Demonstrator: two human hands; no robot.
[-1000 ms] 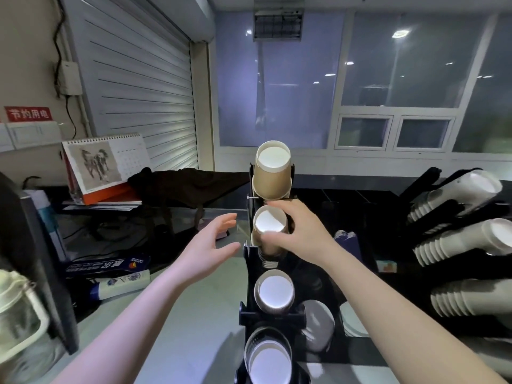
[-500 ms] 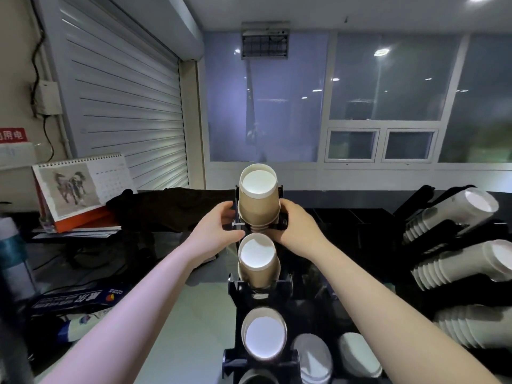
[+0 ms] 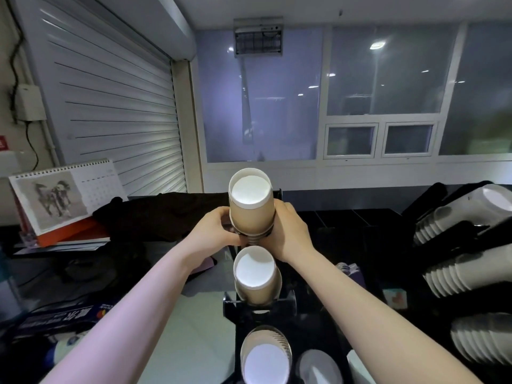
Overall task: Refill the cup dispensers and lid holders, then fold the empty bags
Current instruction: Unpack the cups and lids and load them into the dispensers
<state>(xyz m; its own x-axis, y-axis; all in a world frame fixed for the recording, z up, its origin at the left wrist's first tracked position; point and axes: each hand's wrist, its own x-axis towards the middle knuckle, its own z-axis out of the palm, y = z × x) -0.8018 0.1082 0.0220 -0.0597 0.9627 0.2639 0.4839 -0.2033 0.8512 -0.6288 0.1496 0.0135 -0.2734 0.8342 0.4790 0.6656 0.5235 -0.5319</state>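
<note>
- Far out to the left of your left hand, a desk calendar stands on the dark bench. A dark cloth lies between the calendar and that hand.
- Your left hand's grip is curled in against the left side of the top stack of brown paper cups, down at its lower end where the black dispenser collar takes it. You are pinching there, not cupping the whole stack.
- The top stack sits directly between your two grips, touching both. Its long axis runs from the collar at your fingers up and towards you, with the white cup bottom facing the camera. I judge any seating push has to go along that axis, away from you and down into the collar.
- Just below your grips, the second stack of brown cups sits in its own ring, apart from both hands.
- Your right hand mirrors the left: its grip wraps the right side of the same stack's lower end. Both hands are equally near, so neither leads.
- Well to the right of your right grip, white cup stacks lie slanted in a second black rack.
</note>
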